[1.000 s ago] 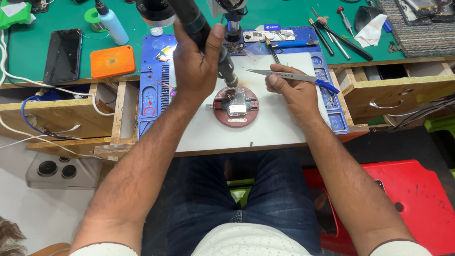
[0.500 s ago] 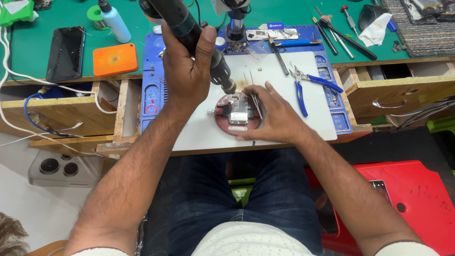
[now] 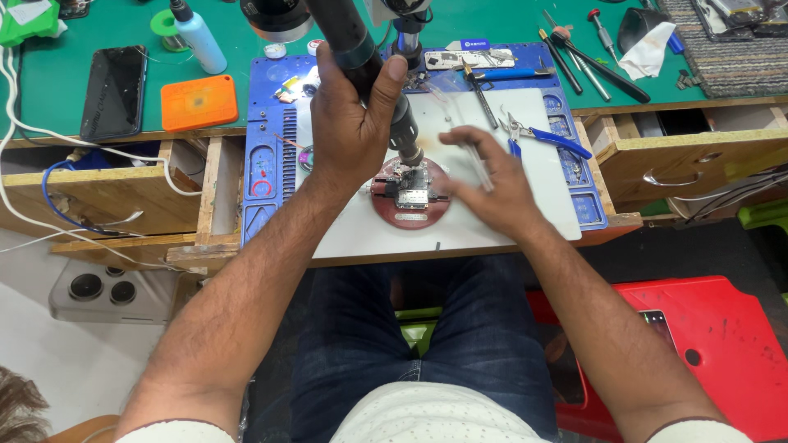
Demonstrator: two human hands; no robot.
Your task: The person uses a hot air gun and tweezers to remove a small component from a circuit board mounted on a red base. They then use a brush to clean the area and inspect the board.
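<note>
**Over the round red holder: hot-air tool and tweezers at a small board**

At the middle of the white mat (image 3: 369,234), lying on the tabletop (image 3: 509,25): a round red holder (image 3: 410,207) with a small circuit board (image 3: 410,194) clamped on top. Just above the board's upper edge, the nozzle end of a black hot-air handpiece (image 3: 361,57), tilted down from the upper left. Wrapped fully round that handpiece, the left hand (image 3: 349,131), grip closed tight on the barrel. Just right of the holder, blurred, the right hand (image 3: 484,184), grip pinched together on thin metal tweezers (image 3: 476,168); tips too blurred to place exactly. Farther right on the mat, blue-handled pliers (image 3: 546,135), lying free. Around the mat, a blue work tray (image 3: 267,156). Up on the green surface to the left, an orange case (image 3: 199,102), a dark phone (image 3: 113,90) face up and a pale blue bottle (image 3: 199,39). Lower right, beside the knees, a red stool (image 3: 706,344).
</note>
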